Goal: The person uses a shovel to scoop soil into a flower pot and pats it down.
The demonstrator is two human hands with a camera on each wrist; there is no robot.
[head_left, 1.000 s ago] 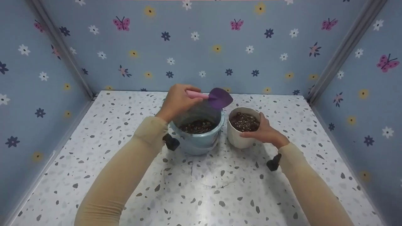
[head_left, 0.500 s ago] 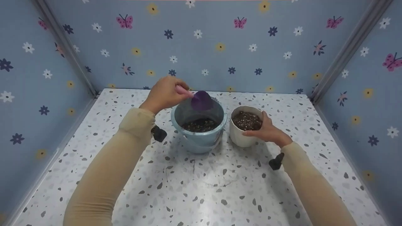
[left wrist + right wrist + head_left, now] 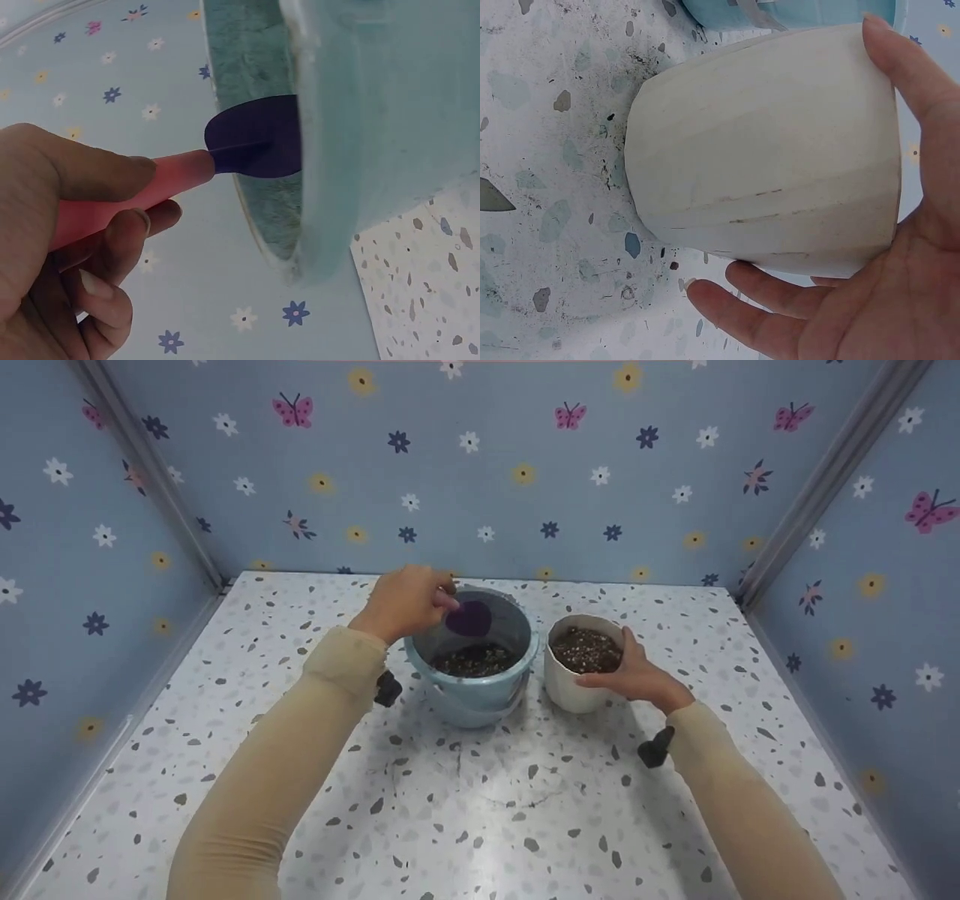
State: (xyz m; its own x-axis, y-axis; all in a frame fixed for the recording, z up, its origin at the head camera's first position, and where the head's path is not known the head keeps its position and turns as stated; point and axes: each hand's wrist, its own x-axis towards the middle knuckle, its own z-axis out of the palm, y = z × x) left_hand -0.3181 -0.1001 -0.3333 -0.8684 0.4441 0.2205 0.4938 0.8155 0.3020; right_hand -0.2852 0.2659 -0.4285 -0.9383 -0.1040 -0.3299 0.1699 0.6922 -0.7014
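My left hand (image 3: pixel 405 604) grips the pink handle of a small garden trowel (image 3: pixel 259 142) with a purple blade. The blade dips inside the mouth of a light blue bucket (image 3: pixel 480 690), above the dark soil (image 3: pixel 474 661) at its bottom. In the left wrist view the bucket's rim hides the blade's end. To the right stands a white flowerpot (image 3: pixel 576 690), nearly filled with dark, speckled soil (image 3: pixel 587 651). My right hand (image 3: pixel 637 675) holds this pot from the right, thumb at the near rim and fingers round the far side.
Bucket and pot stand side by side on a white speckled tabletop (image 3: pixel 480 825). The bucket's handle (image 3: pixel 487 709) hangs down at its front. Blue panels (image 3: pixel 480 472) with flowers and butterflies close off the back and both sides. Dark specks lie by the pot's base.
The trowel has swung left from over the bucket's right rim, its blade tipping downward, and has then sunk into the bucket's mouth. The right hand and flowerpot have stayed in place.
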